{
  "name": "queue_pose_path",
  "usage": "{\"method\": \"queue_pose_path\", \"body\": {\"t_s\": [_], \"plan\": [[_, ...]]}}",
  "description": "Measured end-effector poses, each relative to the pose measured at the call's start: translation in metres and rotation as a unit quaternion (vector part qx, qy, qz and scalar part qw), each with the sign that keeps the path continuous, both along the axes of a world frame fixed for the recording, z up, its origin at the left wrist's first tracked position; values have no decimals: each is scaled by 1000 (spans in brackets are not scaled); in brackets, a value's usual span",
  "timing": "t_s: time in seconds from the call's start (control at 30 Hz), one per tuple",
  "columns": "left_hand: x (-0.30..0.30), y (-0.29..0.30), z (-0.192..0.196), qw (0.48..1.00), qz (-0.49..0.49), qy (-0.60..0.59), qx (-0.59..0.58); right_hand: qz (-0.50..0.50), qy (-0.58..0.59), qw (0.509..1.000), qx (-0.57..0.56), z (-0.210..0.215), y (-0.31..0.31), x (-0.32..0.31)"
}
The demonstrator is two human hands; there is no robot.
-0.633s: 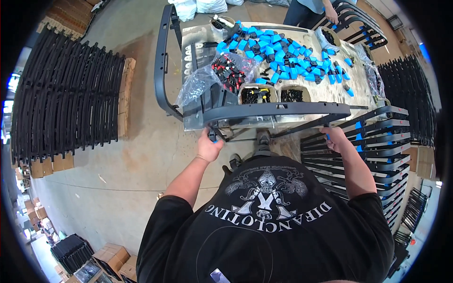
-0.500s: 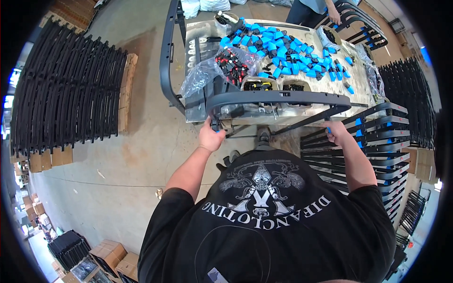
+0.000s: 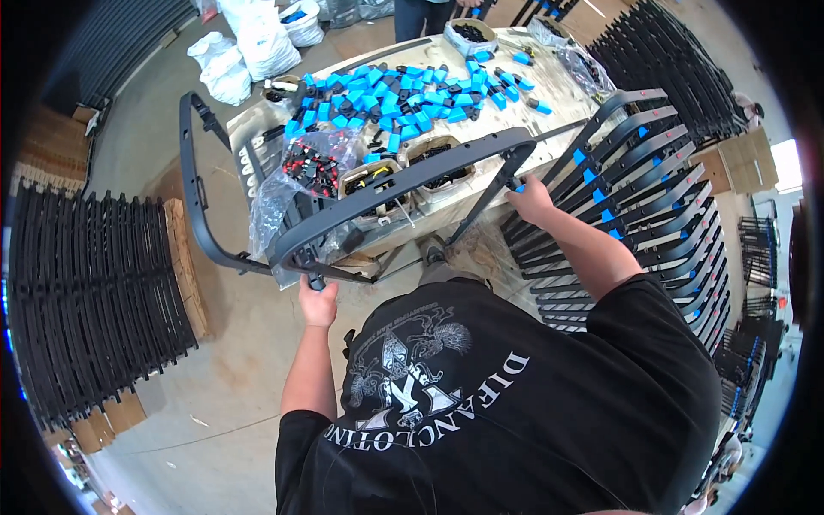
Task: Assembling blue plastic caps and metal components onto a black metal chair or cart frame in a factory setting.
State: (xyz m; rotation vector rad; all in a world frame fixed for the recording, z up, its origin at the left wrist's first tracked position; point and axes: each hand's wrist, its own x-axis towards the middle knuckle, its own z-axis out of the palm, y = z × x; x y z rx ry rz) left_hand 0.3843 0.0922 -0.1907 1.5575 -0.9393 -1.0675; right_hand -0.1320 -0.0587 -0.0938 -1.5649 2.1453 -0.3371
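Both hands point(image 3: 318, 300) grip frame point(image 3: 403, 184); fingertips hidden.

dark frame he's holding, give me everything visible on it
The dark grey frame is a long curved bar, matte and metal-looking, with thinner legs dropping from each end. It is held lifted and tilted over the near edge of the worktable. The left hand grips its lower left end; the right hand grips the right leg.

Head-worn fisheye, looking down, close overhead
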Motion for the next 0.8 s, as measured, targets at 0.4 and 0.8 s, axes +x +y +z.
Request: {"method": "queue_pose_path", "body": {"t_s": [0.4,0.8], "plan": [[-4,-1,9,998,-38,51,15,-58,-208,957,-194,-109,-12,2],[-5,-7,21,998,-34,16,55,57,-332,928,-157,-113,-26,-15]]}}
